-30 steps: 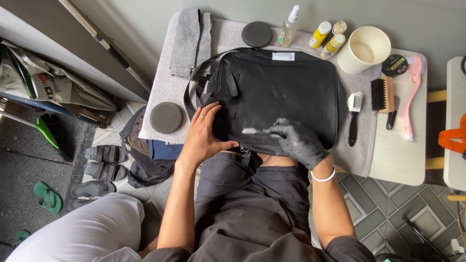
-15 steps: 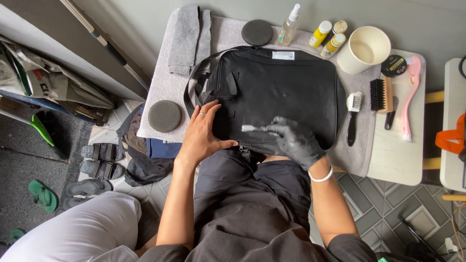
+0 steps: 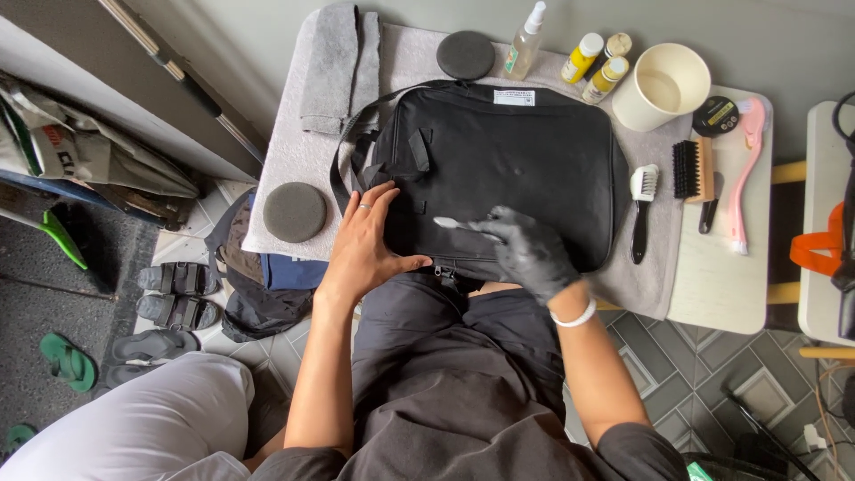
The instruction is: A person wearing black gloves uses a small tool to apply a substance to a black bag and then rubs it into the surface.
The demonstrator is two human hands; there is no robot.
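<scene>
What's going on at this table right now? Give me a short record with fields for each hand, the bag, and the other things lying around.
Left hand: bare, with a ring, pressed flat on the black bag's near left part.
Right hand: in a black glove, holding a small white brush against the bag.
Black bag: lies flat on a grey cloth on the table.
Right of bag: a white-headed brush, a wooden brush, a pink brush.
Far edge: spray bottle, yellow bottles, cream cup, round black pad.
Left of bag: round grey pad.
</scene>
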